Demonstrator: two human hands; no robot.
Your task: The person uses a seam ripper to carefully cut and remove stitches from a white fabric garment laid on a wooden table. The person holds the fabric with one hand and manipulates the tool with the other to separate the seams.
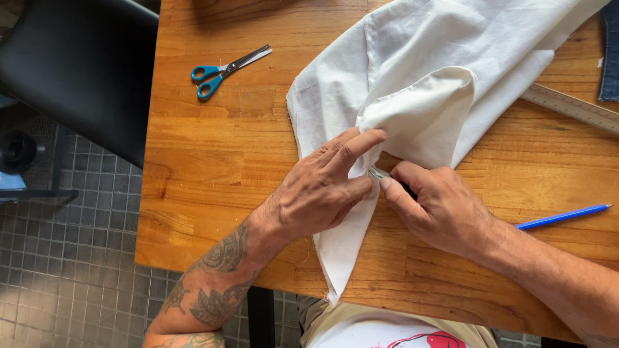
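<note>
One piece of white cloth (425,84) spread across the wooden table (213,161), bunched and folded toward the far side, tapering to a narrow tail that hangs just over the near table edge. Left hand (322,190) flat on the cloth's near fold, fingers extended and pressed together, pinning the fabric down. Right hand (438,206) just right of the left, fingers curled tight round a small tool with a metal tip (377,173); tip meets the cloth right beside the left fingertips. Kind of tool hard to tell, mostly hidden in the fist.

Out from the cloth: blue-handled scissors (222,69) well to its left on bare wood, blades shut. Blue pencil (564,216) to the cloth's right, partly hidden behind the right wrist, lying flat. Metal ruler (574,106) also right of the cloth, one end tucked under the fabric edge. Strip of dark denim (609,51) at the picture's right margin, beyond the ruler. Black chair (84,64) far left of the cloth, off the table. Grey tiled floor (64,270) beneath.
</note>
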